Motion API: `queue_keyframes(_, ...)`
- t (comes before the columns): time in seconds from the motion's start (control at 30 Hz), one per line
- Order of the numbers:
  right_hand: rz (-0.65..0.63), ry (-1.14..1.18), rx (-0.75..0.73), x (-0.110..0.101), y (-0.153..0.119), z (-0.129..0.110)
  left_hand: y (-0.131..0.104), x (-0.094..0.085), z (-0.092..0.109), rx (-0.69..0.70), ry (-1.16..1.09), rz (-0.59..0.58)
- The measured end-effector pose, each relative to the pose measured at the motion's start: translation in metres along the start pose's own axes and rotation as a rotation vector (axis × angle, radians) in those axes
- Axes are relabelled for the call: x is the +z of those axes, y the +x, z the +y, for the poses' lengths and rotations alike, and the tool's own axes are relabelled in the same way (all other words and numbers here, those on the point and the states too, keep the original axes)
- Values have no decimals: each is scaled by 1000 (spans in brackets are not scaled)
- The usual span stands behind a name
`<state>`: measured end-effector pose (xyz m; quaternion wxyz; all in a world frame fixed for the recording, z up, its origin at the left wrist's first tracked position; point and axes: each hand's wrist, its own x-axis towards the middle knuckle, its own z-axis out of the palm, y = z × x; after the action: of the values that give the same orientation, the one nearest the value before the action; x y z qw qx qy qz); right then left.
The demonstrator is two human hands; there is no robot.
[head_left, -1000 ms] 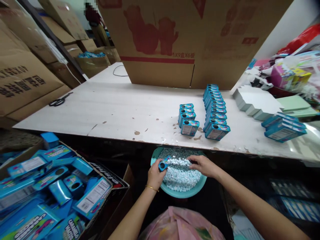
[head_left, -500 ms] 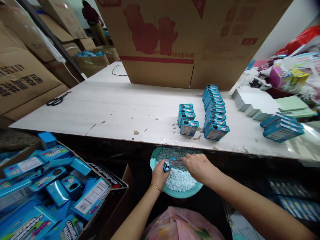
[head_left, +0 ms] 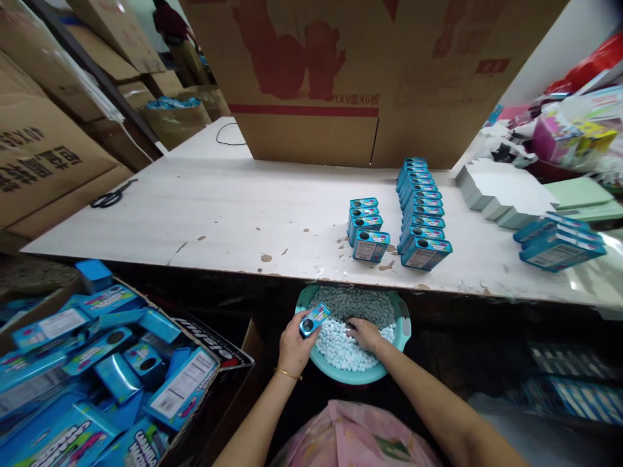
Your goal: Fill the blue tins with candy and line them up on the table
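My left hand (head_left: 294, 344) is wrapped round a small blue tin (head_left: 315, 319) with a dark round opening in its top, over the left rim of a teal basin (head_left: 341, 375). Small pale blue and white pellets (head_left: 341, 347) fill the basin. Among them rests my right hand (head_left: 365, 336), its fingers bent and partly sunk in the pellets; a small shiny piece shows at the fingertips, mostly hidden. Beyond the basin, a short row of blue tins (head_left: 370, 246) and a longer row (head_left: 426, 254) stand upright on the white table (head_left: 219, 214).
A large carton (head_left: 311, 136) stands at the table's back. Black scissors (head_left: 111, 196) lie at the left. A box of blue tins (head_left: 180, 389) is at lower left. White cards (head_left: 511, 191) and stacked blue tins (head_left: 559, 250) sit at the right. A person (head_left: 178, 39) stands far back.
My right hand has moved down from beside the tin into the pellets, taking the clear tool with it. My left hand has shifted slightly left, and the tin's top now shows fully.
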<state>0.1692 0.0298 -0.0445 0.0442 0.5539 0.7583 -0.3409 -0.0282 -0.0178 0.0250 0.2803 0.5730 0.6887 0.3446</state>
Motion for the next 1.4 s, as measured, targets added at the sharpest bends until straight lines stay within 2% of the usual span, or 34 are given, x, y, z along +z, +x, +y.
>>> queue_keyframes(0.07,0,77,-27,-4,0,5,1,-5,-2,-13,-12,27)
queue_keyframes(0.13,8,145,-61,-17,-7,12,3,-8,-4,-29,-28,53)
queue_keyframes(0.27,45,241,-125,-63,-34,16,6,-5,-4,-47,-26,72)
queue_keyframes(0.4,43,140,-195,-114,-59,-8,8,10,4,-39,28,3)
queue_keyframes(0.53,28,-142,-246,-142,-73,-44,7,24,15,6,42,-70)
queue_keyframes(0.7,89,-534,-258,-145,-82,-82,6,31,19,67,32,-73)
queue_keyframes(0.83,103,-652,-290,-141,-85,-100,6,32,17,52,17,-73)
queue_keyframes(0.97,119,-671,-316,-144,-90,-103,6,32,13,42,-34,-82)
queue_keyframes(1.13,209,-552,-290,-157,-88,-87,6,30,13,-33,-217,-81)
queue_keyframes(1.2,189,-466,-324,-157,-82,-83,3,29,22,-24,-327,-85)
queue_keyframes(1.3,119,-396,-394,-149,-76,-84,-6,24,47,100,-439,-152)
queue_keyframes(1.4,132,-389,-454,-150,-74,-83,-10,7,67,174,-469,-155)
